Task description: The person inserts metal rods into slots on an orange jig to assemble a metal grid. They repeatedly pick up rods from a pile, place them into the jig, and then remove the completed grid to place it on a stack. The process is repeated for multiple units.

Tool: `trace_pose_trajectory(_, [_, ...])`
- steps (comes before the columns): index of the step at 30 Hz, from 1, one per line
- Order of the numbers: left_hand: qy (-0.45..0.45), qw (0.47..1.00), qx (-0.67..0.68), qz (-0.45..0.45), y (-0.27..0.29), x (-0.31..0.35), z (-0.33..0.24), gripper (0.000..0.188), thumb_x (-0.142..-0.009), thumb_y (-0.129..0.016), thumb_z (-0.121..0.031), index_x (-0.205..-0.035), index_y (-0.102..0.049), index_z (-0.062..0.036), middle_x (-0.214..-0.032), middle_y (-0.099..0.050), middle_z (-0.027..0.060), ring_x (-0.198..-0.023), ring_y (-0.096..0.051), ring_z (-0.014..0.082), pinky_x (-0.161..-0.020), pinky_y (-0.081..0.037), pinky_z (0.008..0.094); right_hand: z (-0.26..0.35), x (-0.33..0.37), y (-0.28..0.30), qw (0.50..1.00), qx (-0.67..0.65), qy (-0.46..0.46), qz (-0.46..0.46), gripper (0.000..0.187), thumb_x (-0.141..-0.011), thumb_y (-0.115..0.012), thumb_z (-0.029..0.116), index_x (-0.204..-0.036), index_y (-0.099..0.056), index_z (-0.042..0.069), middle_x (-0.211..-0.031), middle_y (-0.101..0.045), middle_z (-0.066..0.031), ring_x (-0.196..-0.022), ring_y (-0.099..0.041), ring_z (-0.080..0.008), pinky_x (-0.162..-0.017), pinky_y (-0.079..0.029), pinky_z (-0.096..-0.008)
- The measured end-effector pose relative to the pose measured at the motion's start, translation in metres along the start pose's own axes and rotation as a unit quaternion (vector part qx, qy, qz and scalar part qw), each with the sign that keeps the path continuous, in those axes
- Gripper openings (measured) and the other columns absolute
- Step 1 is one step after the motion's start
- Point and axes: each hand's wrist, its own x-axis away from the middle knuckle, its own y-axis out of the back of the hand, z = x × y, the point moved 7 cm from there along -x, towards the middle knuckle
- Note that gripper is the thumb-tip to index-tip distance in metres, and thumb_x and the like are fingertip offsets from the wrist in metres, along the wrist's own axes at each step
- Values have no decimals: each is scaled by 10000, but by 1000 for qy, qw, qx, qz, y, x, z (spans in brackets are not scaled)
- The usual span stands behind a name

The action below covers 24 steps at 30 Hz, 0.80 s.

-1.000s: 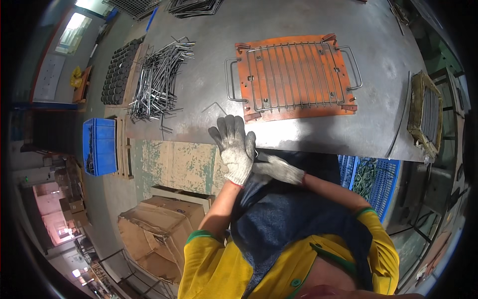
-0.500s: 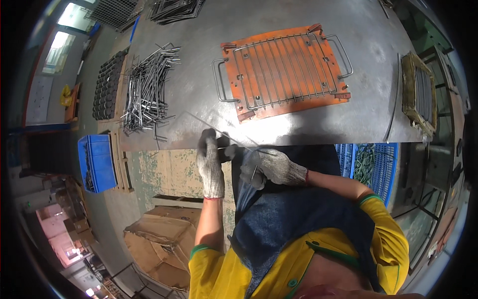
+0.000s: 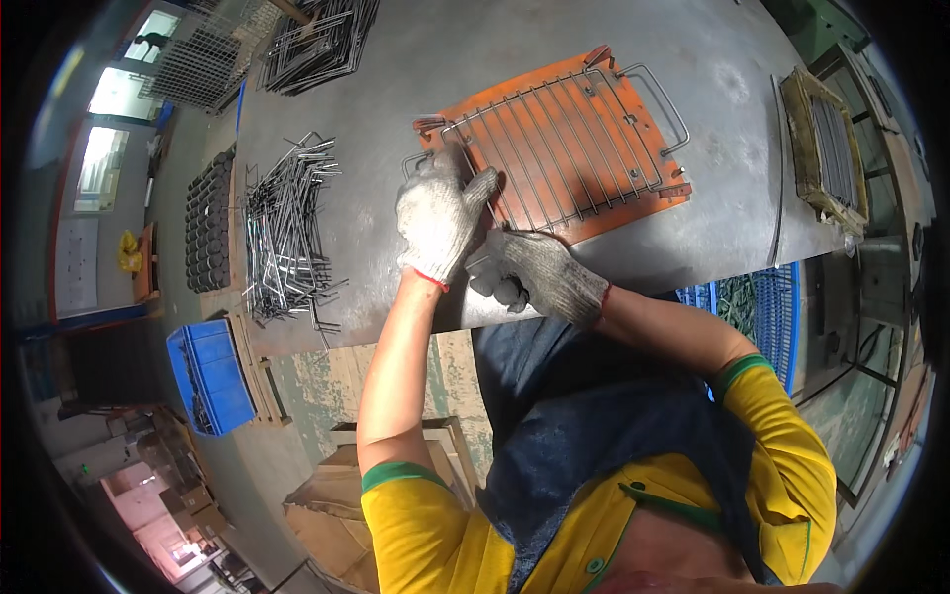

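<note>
Grey sheet metal is covering the table point(image 3: 712, 89), as the head view is showing, and several containers are standing around it. At the left, a blue bin point(image 3: 228, 381) is holding dark pieces (too small to make out). Beyond the table's near edge, at the right, a blue crate point(image 3: 789, 327) is holding dark green strips point(image 3: 737, 305). On the table's right side, a worn yellowish frame point(image 3: 795, 134) is enclosing grey bars point(image 3: 834, 148). A cardboard box point(image 3: 332, 505) is sitting below at the left, its contents hidden.

An orange plate point(image 3: 592, 226) is lying on the table in front of the person, and a wire grid point(image 3: 554, 148) is resting on it. Bent rods point(image 3: 289, 233) are lying in a loose pile to the left.

Both hands are wearing whitish gloves with dark fingers. The left hand point(image 3: 435, 213) is resting over the plate's left edge, partly closed, its fingertips mostly hidden; whether it is gripping anything cannot be told. The right hand point(image 3: 539, 272) is hanging near the plate's lower left corner, its fingers curling inward; what they may be holding cannot be told either.
</note>
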Motion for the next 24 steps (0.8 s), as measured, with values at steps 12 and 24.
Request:
trace_pose_trajectory(12, [-198,976,-28,-85,-6,-3,-13,257,-892,-639,-317,-1026,-676,-100,-1058,-637,82,-1103,-569,280,-911,-427,450,-10,-18,15,1000,-10,15,-17,376,-1046,-549,349,-1098,-688,4,-857,-690,-89,-645,-605,-119,-502,-422,-238])
trace_pose_trajectory(24, [-209,968,-129,-59,-14,0,-14,373,-890,-620,-293,-1202,-638,-90,-1200,-590,116,-1172,-533,320,-990,-393,477,28,30,-3,893,392,197,103,242,-970,-607,175,-1178,-668,69,-979,-700,-97,-896,-693,-211,-725,-563,-343])
